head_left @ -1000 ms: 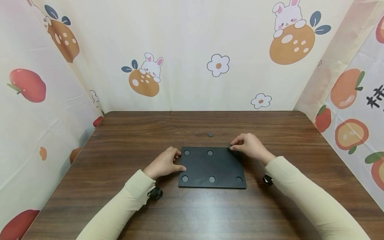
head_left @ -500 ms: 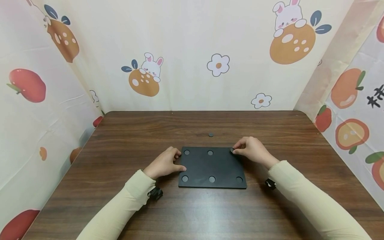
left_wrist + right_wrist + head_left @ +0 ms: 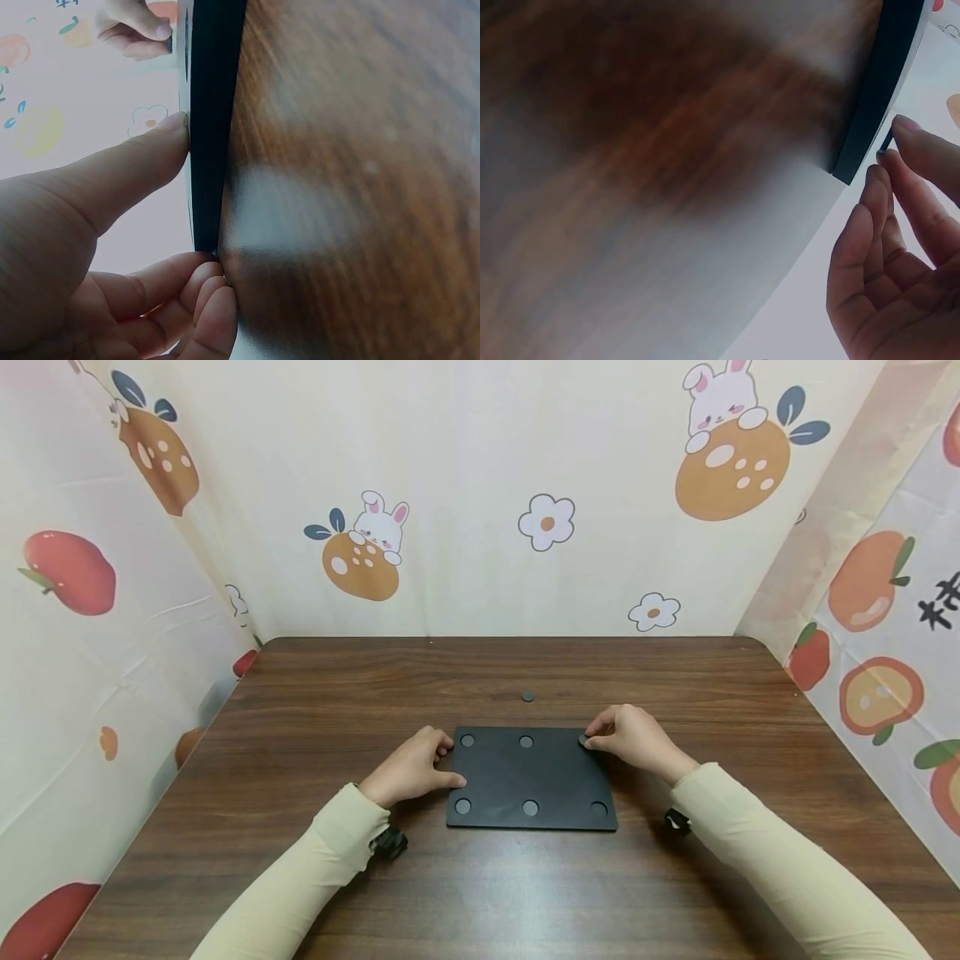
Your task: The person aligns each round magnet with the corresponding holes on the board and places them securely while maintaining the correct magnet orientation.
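A flat black rectangular board [image 3: 528,777] lies on the table, with round recesses along its near and far edges. At its left edge, my left hand [image 3: 408,770] holds it, thumb on the top face and curled fingers against the side; the left wrist view shows this thumb [image 3: 161,142] close up. Over the board's far right corner, my right hand [image 3: 636,742] pinches a small dark disc [image 3: 582,739] between thumb and fingertips. In the right wrist view the disc [image 3: 886,140] appears edge-on, just off the top face. Fingers hide the recess at that corner.
Another small dark disc [image 3: 528,697] lies on the brown wooden table [image 3: 360,677] beyond the board. A curtain [image 3: 465,460] printed with fruit and rabbits rises behind the table and along both sides.
My right hand has shifted slightly right and toward me, bringing its disc from the board's far edge to over the far right corner. My left hand and the board have stayed put.
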### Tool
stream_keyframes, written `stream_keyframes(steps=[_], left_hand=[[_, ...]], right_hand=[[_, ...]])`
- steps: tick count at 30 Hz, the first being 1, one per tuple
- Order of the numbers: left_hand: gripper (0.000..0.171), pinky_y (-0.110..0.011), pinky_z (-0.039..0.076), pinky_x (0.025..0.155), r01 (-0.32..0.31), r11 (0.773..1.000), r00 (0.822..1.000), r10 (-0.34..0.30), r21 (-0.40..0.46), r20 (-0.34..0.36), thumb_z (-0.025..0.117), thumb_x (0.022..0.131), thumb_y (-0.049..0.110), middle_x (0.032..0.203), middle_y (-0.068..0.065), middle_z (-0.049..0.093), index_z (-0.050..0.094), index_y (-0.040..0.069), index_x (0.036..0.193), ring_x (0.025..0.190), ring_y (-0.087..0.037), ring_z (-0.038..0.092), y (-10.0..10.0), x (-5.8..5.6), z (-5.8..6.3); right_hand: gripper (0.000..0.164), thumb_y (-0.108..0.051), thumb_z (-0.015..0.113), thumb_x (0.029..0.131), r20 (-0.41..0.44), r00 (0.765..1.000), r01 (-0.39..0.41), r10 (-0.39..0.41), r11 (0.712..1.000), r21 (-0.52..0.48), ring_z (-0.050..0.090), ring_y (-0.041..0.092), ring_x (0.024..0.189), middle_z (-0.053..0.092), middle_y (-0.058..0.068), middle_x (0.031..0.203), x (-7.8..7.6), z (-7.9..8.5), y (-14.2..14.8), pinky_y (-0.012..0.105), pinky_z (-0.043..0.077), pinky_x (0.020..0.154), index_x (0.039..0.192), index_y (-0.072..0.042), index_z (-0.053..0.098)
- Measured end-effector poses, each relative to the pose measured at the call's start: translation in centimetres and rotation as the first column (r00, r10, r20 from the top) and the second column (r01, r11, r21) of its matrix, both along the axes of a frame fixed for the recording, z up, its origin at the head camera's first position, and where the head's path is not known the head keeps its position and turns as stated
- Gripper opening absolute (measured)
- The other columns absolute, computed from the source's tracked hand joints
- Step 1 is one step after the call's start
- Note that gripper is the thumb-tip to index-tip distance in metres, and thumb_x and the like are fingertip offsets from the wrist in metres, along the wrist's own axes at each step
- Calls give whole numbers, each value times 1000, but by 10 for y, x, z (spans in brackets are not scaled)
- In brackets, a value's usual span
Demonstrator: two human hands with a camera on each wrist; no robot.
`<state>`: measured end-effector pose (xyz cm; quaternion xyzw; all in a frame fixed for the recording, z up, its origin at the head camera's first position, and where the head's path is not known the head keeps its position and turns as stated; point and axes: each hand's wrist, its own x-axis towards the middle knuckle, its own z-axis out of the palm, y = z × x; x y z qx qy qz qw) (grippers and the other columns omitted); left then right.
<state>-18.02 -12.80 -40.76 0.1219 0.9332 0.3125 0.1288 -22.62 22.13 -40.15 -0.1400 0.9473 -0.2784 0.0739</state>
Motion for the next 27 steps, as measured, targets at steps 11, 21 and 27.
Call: stream_keyframes(steps=[11,21,27], left_hand=[[56,-39,49,91,-7,1000,1000,7,-9,-19,85,77,30,112,-7,57,61,3,119,102,-21,57,0,-1,-1],[56,-39,49,92,-9,1000,1000,9,-15,-15,85,77,31,113,-7,57,61,4,120,103,-21,57,1,-1,0],[55,-39,49,91,-5,1000,1000,5,-15,-15,84,77,31,112,-7,57,61,4,119,102,-21,56,0,0,0]], right_hand=[[10,-17,77,83,-11,1000,-24,24,999,32,62,14,79,74,3,92,-1,0,1,34,50,70,92,-12,77],[10,-17,76,84,7,1000,-20,20,1000,24,62,15,80,73,3,93,-1,0,0,36,51,72,92,-12,77],[9,-17,76,84,11,1000,-19,19,1000,22,62,15,79,73,2,91,-2,0,0,35,51,71,92,-12,76]])
